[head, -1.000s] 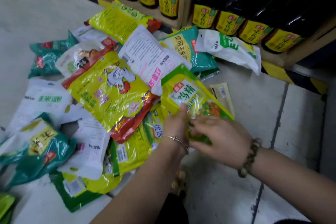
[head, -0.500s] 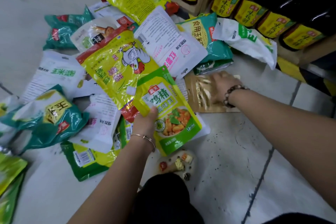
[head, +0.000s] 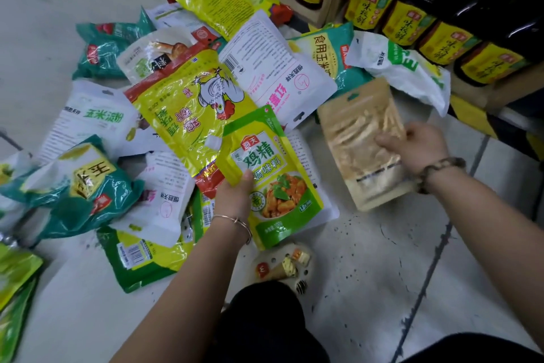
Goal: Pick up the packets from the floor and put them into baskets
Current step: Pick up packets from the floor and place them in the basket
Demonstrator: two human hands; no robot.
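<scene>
Gripping a green packet, left hand fingers clamp its edge; right hand pinches a tan packet (both over packets heaped on the floor), bottles behind.

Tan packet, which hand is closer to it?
Right. The right hand grips the tan packet; the left hand is away to its left, holding a green packet.
</scene>
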